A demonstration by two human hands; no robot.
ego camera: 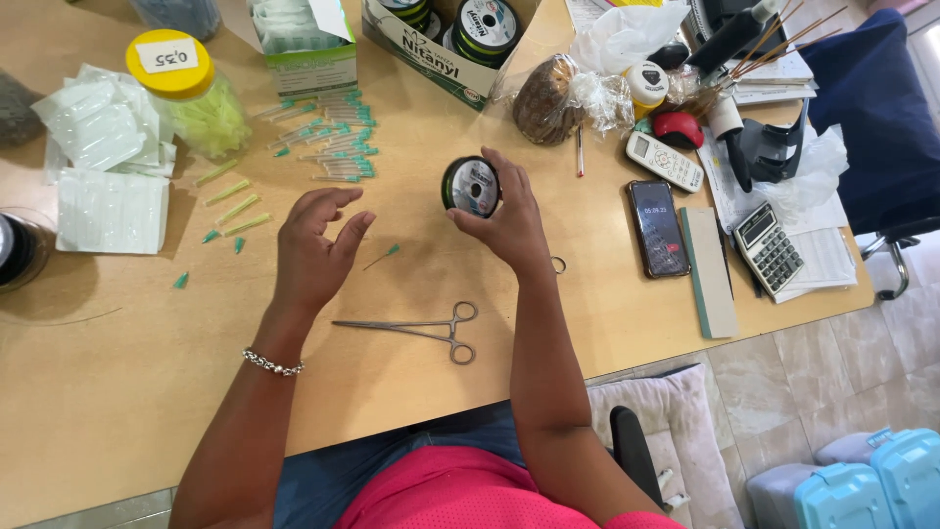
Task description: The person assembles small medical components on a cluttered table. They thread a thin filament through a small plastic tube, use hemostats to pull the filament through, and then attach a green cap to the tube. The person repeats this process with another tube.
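My right hand (507,223) holds a small round spool (471,186) of thin line, lifted a little above the wooden table (127,372). My left hand (315,247) hovers beside it with fingers spread and nothing in it. A single green-tipped needle (382,257) lies on the table between the hands. Metal forceps (419,329) with ring handles lie just in front of me, under both hands.
A row of green-tipped needles (336,137) lies behind the hands, next to a yellow-lidded jar (186,88) and clear packets (108,167). A box of spools (450,39) stands at the back. A phone (658,227), remote (664,161) and calculator (770,249) lie at the right.
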